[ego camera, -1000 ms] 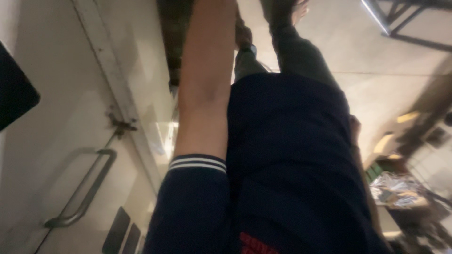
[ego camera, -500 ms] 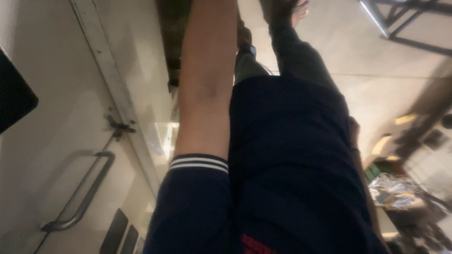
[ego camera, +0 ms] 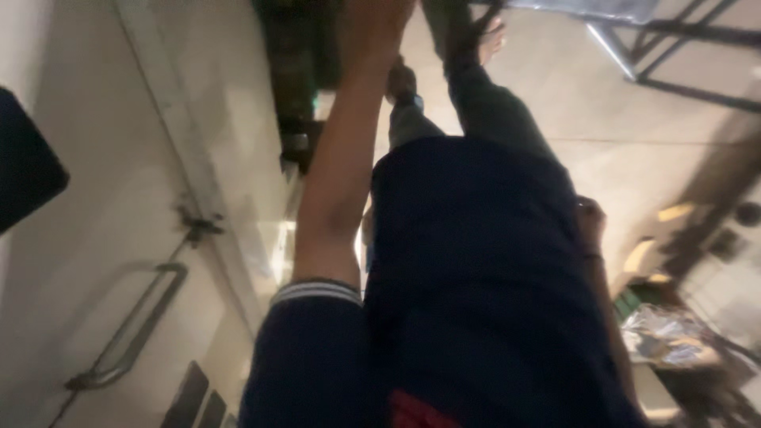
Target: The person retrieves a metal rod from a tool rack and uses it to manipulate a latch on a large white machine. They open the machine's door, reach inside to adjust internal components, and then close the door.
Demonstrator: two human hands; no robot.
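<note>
Head view is blurred, so I read it cautiously. The left hand (ego camera: 382, 22) hangs straight down beyond the navy shirt (ego camera: 476, 277), cut by the frame edge; I cannot tell whether its fingers are apart or together, and I see nothing in them. The right hand (ego camera: 590, 220) rests at the shirt's right side, its fingers hidden too. I judge that neither hand has anything in its grasp.

Left of the shirt stands a pale panel (ego camera: 79, 238) with a metal grab handle (ego camera: 131, 325) and a small latch (ego camera: 198, 226). Right of the shirt, low, lies a crinkled silvery package (ego camera: 674, 337) beside something green (ego camera: 628, 301). I can make out no label or sign.
</note>
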